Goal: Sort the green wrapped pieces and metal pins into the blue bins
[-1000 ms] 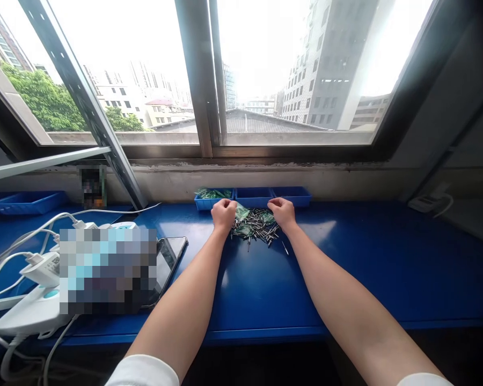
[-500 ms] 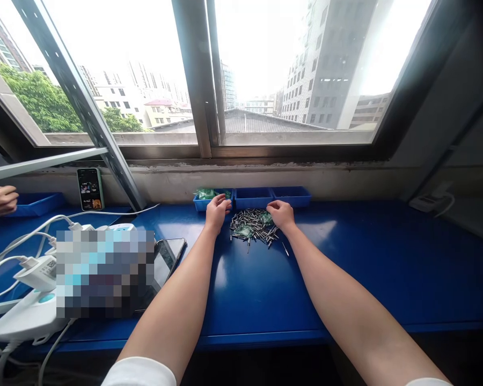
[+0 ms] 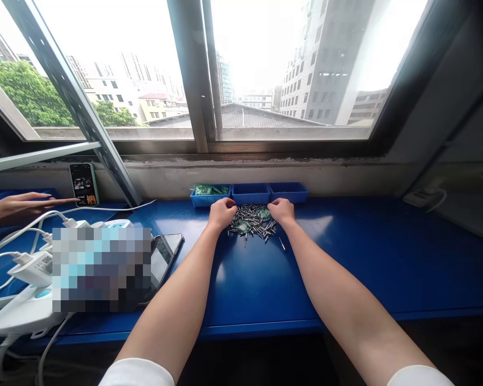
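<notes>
A heap of small dark metal pins lies on the blue tabletop, with crumpled green pieces among them. At the heap's left edge is my left hand, its fingers closed; anything between the fingertips is too small to make out. My right hand is pinched at the right edge, beside a green piece, and what it grips is hidden. Behind the heap stand a blue bin holding green packets, a middle blue bin and a right blue bin.
One loose pin lies right of the heap. On the left are a flat dark device, a white power strip with cables, and an upright phone, touched by another person's hand. A metal post rises behind.
My left hand has moved from the bin of green packets to the heap, its fingers closing. My right hand stays by the heap. The other person's hand has reached right to the upright phone.
</notes>
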The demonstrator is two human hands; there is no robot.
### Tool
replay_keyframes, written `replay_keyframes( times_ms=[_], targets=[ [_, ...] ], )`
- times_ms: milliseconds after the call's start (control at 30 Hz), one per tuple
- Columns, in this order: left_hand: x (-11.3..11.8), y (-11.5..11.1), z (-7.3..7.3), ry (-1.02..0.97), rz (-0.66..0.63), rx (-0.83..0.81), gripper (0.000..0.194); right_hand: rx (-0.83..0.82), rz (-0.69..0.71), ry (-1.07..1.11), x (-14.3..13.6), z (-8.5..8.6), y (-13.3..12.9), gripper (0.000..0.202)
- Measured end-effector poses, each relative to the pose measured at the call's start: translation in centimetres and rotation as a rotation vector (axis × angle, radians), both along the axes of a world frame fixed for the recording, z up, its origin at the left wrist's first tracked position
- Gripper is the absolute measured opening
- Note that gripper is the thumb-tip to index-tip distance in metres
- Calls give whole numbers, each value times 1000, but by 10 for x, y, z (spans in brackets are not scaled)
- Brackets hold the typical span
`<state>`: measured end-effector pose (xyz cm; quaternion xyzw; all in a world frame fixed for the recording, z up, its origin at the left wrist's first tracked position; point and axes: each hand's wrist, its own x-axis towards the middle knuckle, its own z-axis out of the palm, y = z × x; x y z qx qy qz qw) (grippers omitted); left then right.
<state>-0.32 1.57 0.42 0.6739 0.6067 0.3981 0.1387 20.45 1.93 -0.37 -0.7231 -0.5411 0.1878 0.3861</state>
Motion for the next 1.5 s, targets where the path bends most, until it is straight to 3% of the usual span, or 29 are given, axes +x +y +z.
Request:
replay_keyframes(
  times_ms=[133, 233, 333, 467, 633, 833, 1000, 1100, 1233, 1367, 1500],
  targets=[
    [1, -7, 6, 158, -123, -143, 18, -2, 42, -48, -1, -2, 0, 21],
    [-1, -9, 10, 221, -129, -250, 22, 5, 23, -150, -3, -3, 0, 27],
    [-3, -6, 6, 198, -75, -170, 22, -47, 25, -225, -4, -5, 0, 36],
    [-3, 3, -10, 184, 5, 8, 17, -82, 69, -231, -5, -8, 2, 45],
    [-4, 6, -18, 124, 39, 26, 20, -60, 69, -168, -4, -7, 2, 50],
    [-1, 1, -10, 27, 2, 69, 22, 50, 153, -38, -4, -2, -1, 47],
    [5, -2, -7, -38, -63, 119, 19, 242, 233, 77, -6, -2, 2, 39],
    [12, -7, -4, -89, -134, 122, 26, 346, 328, 205, -11, -2, 3, 29],
    [20, -14, -1, -116, -277, 138, 39, 364, 539, 459, -20, 0, -1, 32],
    [23, -16, -1, -138, -319, 190, 24, 358, 704, 566, -25, 4, -7, 24],
    [23, -14, -1, -174, -310, 241, 14, 387, 707, 601, -25, 7, -9, 18]
  ],
)
